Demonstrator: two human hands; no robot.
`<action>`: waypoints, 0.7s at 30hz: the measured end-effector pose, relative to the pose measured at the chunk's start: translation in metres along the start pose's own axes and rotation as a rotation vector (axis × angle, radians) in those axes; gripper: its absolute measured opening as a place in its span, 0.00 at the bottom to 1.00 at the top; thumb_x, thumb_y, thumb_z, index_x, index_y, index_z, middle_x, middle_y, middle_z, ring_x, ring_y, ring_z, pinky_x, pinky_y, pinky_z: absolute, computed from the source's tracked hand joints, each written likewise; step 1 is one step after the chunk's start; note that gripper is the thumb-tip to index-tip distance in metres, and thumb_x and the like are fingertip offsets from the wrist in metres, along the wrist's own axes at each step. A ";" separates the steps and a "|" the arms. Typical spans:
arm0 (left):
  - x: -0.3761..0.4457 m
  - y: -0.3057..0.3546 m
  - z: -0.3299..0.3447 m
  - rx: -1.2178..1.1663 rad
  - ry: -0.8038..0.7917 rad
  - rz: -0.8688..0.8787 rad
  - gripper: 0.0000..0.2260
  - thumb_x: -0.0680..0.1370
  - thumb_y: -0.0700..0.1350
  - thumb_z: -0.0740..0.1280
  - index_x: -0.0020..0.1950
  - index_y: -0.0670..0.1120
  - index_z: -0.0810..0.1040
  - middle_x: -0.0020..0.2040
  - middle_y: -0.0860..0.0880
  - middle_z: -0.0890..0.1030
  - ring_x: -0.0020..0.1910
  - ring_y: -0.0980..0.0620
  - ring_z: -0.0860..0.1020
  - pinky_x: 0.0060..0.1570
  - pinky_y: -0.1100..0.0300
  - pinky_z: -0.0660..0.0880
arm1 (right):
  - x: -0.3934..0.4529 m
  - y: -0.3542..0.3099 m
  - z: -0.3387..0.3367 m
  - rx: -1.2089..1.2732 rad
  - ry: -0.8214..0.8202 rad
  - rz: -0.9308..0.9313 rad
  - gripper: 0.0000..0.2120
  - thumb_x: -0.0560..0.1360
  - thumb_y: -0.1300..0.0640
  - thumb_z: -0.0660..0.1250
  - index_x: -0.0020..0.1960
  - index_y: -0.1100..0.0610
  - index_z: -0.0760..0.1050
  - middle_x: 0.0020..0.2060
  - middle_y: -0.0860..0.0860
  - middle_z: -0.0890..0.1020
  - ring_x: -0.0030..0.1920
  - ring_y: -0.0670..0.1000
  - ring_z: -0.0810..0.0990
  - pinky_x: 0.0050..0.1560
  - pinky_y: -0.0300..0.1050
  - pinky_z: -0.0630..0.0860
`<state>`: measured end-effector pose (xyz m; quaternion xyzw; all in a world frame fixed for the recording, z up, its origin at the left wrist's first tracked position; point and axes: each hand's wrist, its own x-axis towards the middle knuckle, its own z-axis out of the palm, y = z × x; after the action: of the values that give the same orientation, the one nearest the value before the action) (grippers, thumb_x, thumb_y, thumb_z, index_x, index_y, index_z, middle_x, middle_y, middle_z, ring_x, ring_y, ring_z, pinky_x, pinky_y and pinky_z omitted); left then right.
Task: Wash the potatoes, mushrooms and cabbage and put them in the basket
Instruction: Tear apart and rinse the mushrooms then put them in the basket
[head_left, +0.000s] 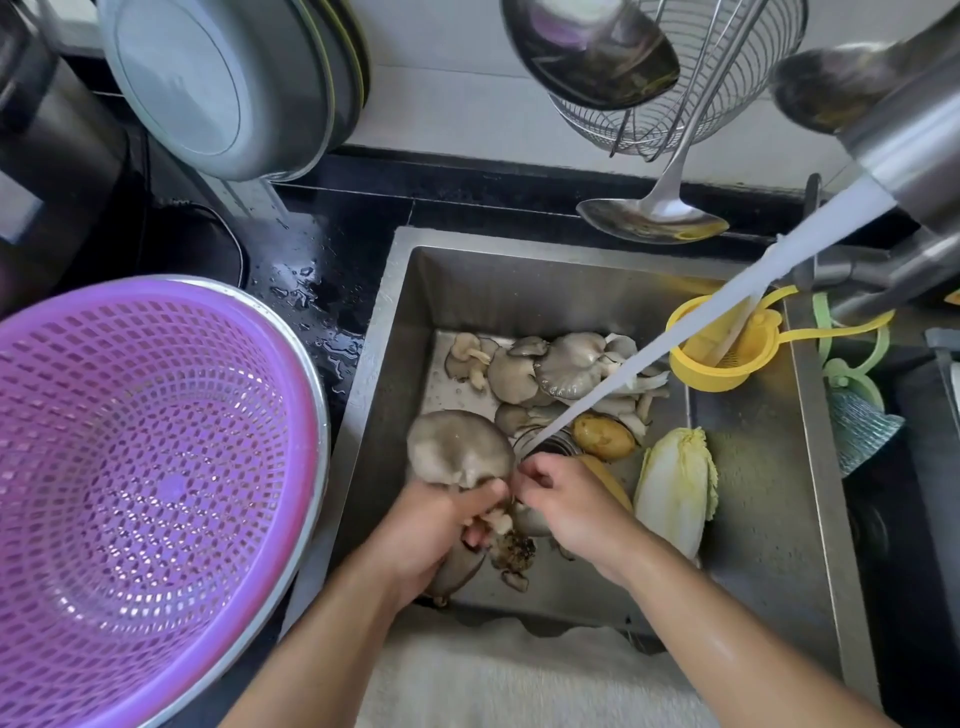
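Over a steel sink (769, 519) set in a wet black table (332, 244), the left hand (431, 525) grips a grey mushroom (457, 447); the right hand (566, 499) pinches its stem. Potato (602, 435), cabbage (675, 488) and more mushrooms (550, 366) lie beneath running water (727, 312); the purple basket (145, 488) sits left.

Left hand (434, 525) curled in grip, thumb on top; right hand (566, 506) beside it, fingertips pinching; forearms bare, angled inward.

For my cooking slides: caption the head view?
Left hand grips a mushroom cluster over the sink while the right hand picks at its stem.
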<state>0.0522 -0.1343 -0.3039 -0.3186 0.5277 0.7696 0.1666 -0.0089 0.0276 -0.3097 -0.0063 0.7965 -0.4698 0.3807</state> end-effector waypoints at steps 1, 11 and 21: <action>0.001 0.000 0.003 0.100 -0.008 0.009 0.01 0.78 0.34 0.73 0.48 0.38 0.83 0.35 0.43 0.79 0.28 0.52 0.70 0.27 0.60 0.70 | 0.000 -0.001 0.003 -0.030 -0.011 -0.013 0.07 0.81 0.54 0.67 0.49 0.55 0.81 0.46 0.54 0.86 0.46 0.51 0.82 0.51 0.51 0.78; 0.009 0.014 -0.001 0.345 -0.052 -0.141 0.03 0.76 0.33 0.75 0.45 0.38 0.83 0.30 0.44 0.75 0.24 0.53 0.68 0.25 0.61 0.68 | -0.006 -0.024 -0.010 -0.676 -0.005 -0.239 0.08 0.80 0.47 0.69 0.43 0.47 0.78 0.38 0.47 0.83 0.38 0.51 0.79 0.38 0.48 0.76; -0.004 0.008 -0.019 -0.013 -0.098 -0.204 0.01 0.79 0.34 0.70 0.49 0.37 0.80 0.44 0.42 0.86 0.22 0.58 0.66 0.23 0.64 0.68 | -0.005 -0.007 -0.024 -0.336 -0.017 -0.009 0.07 0.82 0.55 0.61 0.48 0.55 0.76 0.39 0.49 0.79 0.37 0.50 0.77 0.39 0.48 0.73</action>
<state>0.0566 -0.1544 -0.3002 -0.3339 0.4786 0.7667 0.2676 -0.0225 0.0429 -0.2948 -0.0772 0.8604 -0.3316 0.3791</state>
